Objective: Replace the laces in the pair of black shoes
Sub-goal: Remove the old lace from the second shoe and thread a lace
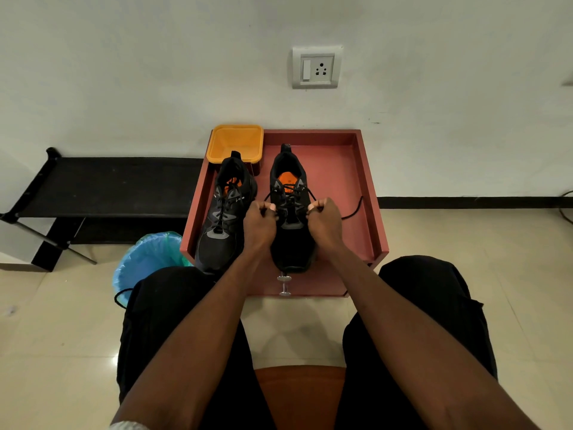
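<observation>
Two black mesh sports shoes sit in the red wooden tray [367,193]. My left hand [259,223] and right hand [324,221] each pinch the right shoe's [291,243] thin black lace [353,212]. Limp, light cord, I judge; grip near the eyelets.

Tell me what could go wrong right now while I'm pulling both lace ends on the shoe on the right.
1. Both hands, left hand and right hand, pull the lace outward; uneven pulling could leave one end short, since a long tail already trails right across the red tray.
2. The right shoe sits near the tray's front edge, so a hard tug might drag it off.
3. The left shoe stands close by and could get knocked.
</observation>
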Action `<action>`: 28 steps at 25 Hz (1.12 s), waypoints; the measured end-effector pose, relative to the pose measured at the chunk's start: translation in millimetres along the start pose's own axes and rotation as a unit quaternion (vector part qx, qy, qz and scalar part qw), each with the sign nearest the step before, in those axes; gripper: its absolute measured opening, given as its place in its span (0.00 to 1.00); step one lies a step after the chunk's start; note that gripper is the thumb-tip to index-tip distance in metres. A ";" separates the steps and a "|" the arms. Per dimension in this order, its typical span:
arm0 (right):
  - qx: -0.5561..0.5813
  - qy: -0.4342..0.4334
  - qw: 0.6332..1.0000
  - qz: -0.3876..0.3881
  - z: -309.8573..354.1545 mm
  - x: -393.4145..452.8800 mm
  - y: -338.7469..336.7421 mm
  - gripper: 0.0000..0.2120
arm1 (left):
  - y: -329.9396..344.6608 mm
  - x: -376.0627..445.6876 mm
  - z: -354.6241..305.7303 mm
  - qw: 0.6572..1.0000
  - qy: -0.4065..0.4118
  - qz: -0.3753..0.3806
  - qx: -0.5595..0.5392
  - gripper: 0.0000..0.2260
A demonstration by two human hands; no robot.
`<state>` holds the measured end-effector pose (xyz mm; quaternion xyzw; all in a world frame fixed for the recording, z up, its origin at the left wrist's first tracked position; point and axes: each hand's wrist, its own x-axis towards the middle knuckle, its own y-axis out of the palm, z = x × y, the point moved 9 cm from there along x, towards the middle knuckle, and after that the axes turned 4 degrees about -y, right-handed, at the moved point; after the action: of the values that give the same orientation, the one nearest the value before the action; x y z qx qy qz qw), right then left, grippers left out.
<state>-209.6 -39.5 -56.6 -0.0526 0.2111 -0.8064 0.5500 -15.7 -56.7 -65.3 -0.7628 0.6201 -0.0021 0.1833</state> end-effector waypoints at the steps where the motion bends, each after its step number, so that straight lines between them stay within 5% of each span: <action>1: 0.032 0.006 0.999 -0.001 -1.1 -1.0 1.1 0.02 | 0.2 -0.2 -0.1 1.000 0.001 0.003 -0.010 0.05; 10: -0.046 -0.025 0.999 0.002 2.2 -1.9 6.4 0.08 | 7.8 -11.6 -17.1 0.993 0.092 0.023 0.069 0.04; 17: -0.084 0.007 0.996 -0.015 -3.1 -1.2 -0.2 0.06 | 2.0 -3.5 15.4 0.995 -0.076 -0.021 -0.057 0.06; 22: 0.016 0.014 1.000 -0.022 -5.1 -4.0 2.6 0.10 | -1.0 -4.2 10.7 0.997 -0.058 -0.008 -0.040 0.07; 28: -0.068 0.018 0.997 -0.014 -4.0 -2.1 3.3 0.06 | 2.5 -3.6 10.6 0.999 -0.048 -0.016 0.014 0.12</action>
<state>-207.2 -37.4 -61.2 -0.0788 0.2747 -0.7984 0.5300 -16.5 -50.7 -75.2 -0.7693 0.5980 0.0230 0.2236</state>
